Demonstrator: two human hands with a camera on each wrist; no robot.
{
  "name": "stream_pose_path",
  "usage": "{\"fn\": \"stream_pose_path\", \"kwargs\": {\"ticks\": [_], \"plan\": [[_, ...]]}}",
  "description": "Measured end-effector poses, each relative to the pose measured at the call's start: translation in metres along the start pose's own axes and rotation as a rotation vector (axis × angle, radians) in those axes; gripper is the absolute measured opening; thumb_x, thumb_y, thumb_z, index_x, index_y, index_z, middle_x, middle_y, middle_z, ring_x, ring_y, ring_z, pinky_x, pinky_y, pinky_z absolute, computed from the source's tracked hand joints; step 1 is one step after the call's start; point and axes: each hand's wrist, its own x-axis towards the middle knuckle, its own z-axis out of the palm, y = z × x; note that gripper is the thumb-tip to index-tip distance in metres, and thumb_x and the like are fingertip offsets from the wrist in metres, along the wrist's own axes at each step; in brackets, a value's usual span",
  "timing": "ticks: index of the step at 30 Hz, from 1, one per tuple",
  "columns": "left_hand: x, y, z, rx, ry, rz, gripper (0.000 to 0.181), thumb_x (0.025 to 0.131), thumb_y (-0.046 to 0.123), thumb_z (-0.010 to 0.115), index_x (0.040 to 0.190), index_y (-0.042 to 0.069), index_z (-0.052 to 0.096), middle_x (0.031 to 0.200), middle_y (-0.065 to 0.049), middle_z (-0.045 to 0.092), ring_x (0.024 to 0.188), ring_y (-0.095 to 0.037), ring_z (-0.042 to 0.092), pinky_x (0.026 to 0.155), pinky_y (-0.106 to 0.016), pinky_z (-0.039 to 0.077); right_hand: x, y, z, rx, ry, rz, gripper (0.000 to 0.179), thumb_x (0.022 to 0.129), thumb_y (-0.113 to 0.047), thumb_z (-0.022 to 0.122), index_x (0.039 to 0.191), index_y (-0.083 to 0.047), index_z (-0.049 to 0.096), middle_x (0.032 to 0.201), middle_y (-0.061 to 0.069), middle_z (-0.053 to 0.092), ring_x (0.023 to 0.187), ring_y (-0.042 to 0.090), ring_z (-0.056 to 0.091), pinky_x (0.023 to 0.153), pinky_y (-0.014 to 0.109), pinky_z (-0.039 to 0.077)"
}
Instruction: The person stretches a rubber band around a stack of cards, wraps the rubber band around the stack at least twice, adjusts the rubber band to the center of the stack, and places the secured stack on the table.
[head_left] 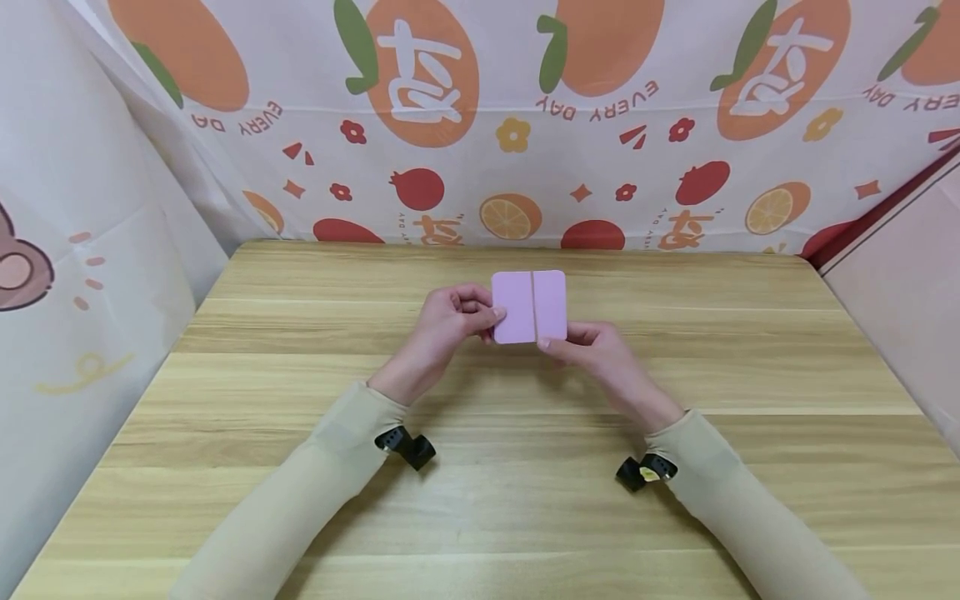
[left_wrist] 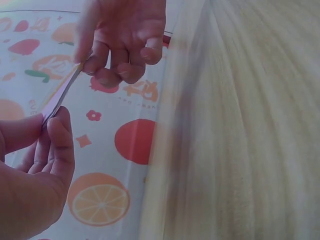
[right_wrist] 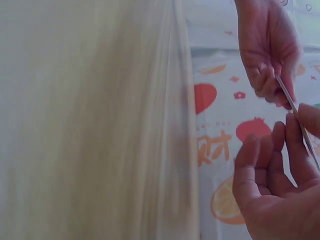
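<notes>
A thin pink square card (head_left: 512, 300) with rounded corners is held up over the far part of the table. Down its front, right of the middle, runs a narrow tan band (head_left: 534, 310) that looks like a rubber band. My left hand (head_left: 444, 323) pinches the card's left edge, thumb in front. At the lower right corner my right hand (head_left: 603, 354) pinches it, thumb tip at the band's lower end. Both wrist views show the card (left_wrist: 61, 94) nearly edge-on between the hands. The right hand's other fingers (left_wrist: 120, 65) are loosely bent behind it.
The wood-grain table (head_left: 480, 500) stretches out beneath both arms. Behind its far edge hangs a white curtain (head_left: 300, 175) with a fruit print, and another pale curtain (head_left: 97, 192) hangs at the left. Each sleeved wrist carries a black camera strap (head_left: 405, 446).
</notes>
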Motion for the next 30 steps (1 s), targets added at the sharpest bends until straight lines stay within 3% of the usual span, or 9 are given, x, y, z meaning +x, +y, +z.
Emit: {"fn": "stream_pose_path", "kwargs": {"ticks": [6, 14, 19, 30], "plan": [[-0.001, -0.001, 0.005, -0.016, 0.021, 0.003, 0.010, 0.088, -0.002, 0.069, 0.092, -0.003, 0.060, 0.076, -0.008, 0.062, 0.065, -0.017, 0.056, 0.069, -0.038, 0.050, -0.002, -0.001, 0.008, -0.014, 0.066, 0.023, 0.027, 0.086, -0.021, 0.076, 0.098, 0.002, 0.073, 0.085, 0.014, 0.068, 0.081, 0.024, 0.059, 0.079, 0.035, 0.046], [-0.003, -0.004, 0.010, -0.049, 0.066, 0.021, 0.009, 0.088, -0.004, 0.068, 0.089, -0.002, 0.059, 0.073, -0.006, 0.062, 0.061, -0.015, 0.057, 0.066, -0.037, 0.051, -0.003, 0.001, 0.011, 0.006, 0.097, 0.043, 0.030, 0.088, -0.022, 0.075, 0.105, 0.003, 0.072, 0.093, 0.017, 0.068, 0.083, 0.027, 0.059, 0.080, 0.033, 0.045], [-0.002, -0.006, 0.012, -0.072, 0.091, 0.008, 0.009, 0.088, -0.006, 0.067, 0.088, -0.001, 0.059, 0.070, -0.004, 0.062, 0.058, -0.014, 0.056, 0.063, -0.034, 0.050, -0.002, 0.001, 0.012, 0.039, 0.102, 0.045, 0.029, 0.088, -0.020, 0.074, 0.103, 0.005, 0.071, 0.083, 0.011, 0.066, 0.078, 0.024, 0.059, 0.078, 0.034, 0.046], [-0.002, -0.007, 0.013, -0.114, 0.086, -0.010, 0.009, 0.089, -0.006, 0.065, 0.088, -0.001, 0.057, 0.070, -0.004, 0.062, 0.058, -0.013, 0.056, 0.061, -0.028, 0.049, -0.001, 0.001, 0.015, 0.099, 0.102, 0.057, 0.029, 0.088, -0.018, 0.074, 0.105, 0.006, 0.070, 0.090, 0.015, 0.068, 0.072, 0.016, 0.060, 0.074, 0.031, 0.052]]}}
